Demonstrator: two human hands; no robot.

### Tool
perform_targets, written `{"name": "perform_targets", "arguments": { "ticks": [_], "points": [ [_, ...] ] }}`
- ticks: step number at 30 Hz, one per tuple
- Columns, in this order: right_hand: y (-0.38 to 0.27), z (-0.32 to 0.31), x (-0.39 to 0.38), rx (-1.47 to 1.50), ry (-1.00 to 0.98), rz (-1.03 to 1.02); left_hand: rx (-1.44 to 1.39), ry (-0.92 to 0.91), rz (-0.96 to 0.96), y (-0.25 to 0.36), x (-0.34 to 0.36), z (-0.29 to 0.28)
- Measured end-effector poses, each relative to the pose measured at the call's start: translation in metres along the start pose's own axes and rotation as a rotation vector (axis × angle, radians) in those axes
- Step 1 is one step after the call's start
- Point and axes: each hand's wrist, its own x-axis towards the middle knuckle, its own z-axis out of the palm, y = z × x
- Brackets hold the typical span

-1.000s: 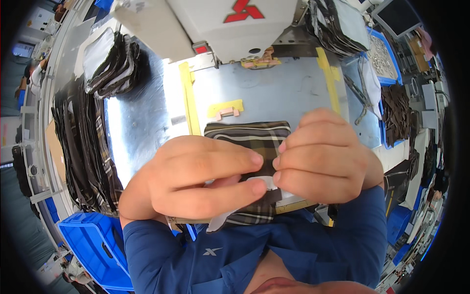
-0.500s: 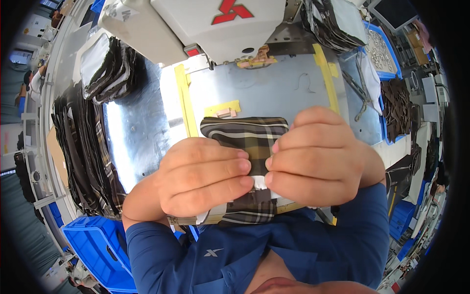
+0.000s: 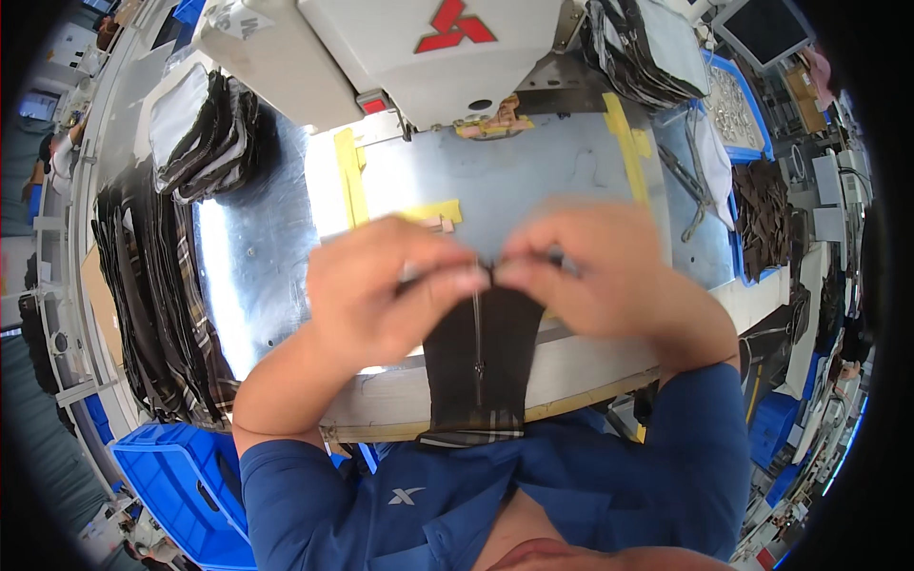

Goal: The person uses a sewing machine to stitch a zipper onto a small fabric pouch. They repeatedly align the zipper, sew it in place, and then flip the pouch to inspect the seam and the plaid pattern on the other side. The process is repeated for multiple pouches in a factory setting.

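A dark brown fabric piece (image 3: pixel 510 344) hangs over the front edge of the machine bed. A thin zipper (image 3: pixel 478 328) with a small slider runs down its middle, and its lower end is plaid (image 3: pixel 473 439). My left hand (image 3: pixel 386 293) and my right hand (image 3: pixel 592 276), both a little smeared by motion, pinch its upper edge between thumb and fingers, close together. Beyond them stands a white sewing machine head (image 3: pixel 400 62), apart from the cloth.
Yellow tape strips (image 3: pixel 625 147) frame the metal plate (image 3: pixel 543 167). At the left lie stacks of dark plaid fabric (image 3: pixel 143 295) and a blue crate (image 3: pixel 176 495). Scissors (image 3: pixel 687 179), a blue tray of metal parts (image 3: pixel 731 107) and brown fabric strips (image 3: pixel 760 214) are at the right.
Both hands have moved away from me and now pinch the cloth's edge. The plaid side has turned over, exposing a dark side with a zipper.
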Motion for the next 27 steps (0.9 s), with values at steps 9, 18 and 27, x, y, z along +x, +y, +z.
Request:
{"name": "perform_targets", "arguments": {
  "ticks": [9,18,27],
  "points": [
    [0.097,-0.001,0.04,-0.175,-0.075,0.546,0.458,-0.149,-0.408,-0.036,0.01,0.05],
    [0.126,0.002,0.043,-0.181,-0.046,0.443,0.777,-0.384,0.192,-0.058,0.038,0.052],
    [0.145,0.002,0.046,-0.266,0.059,0.322,0.772,-0.423,0.133,-0.057,0.048,0.059]
  ]
}}
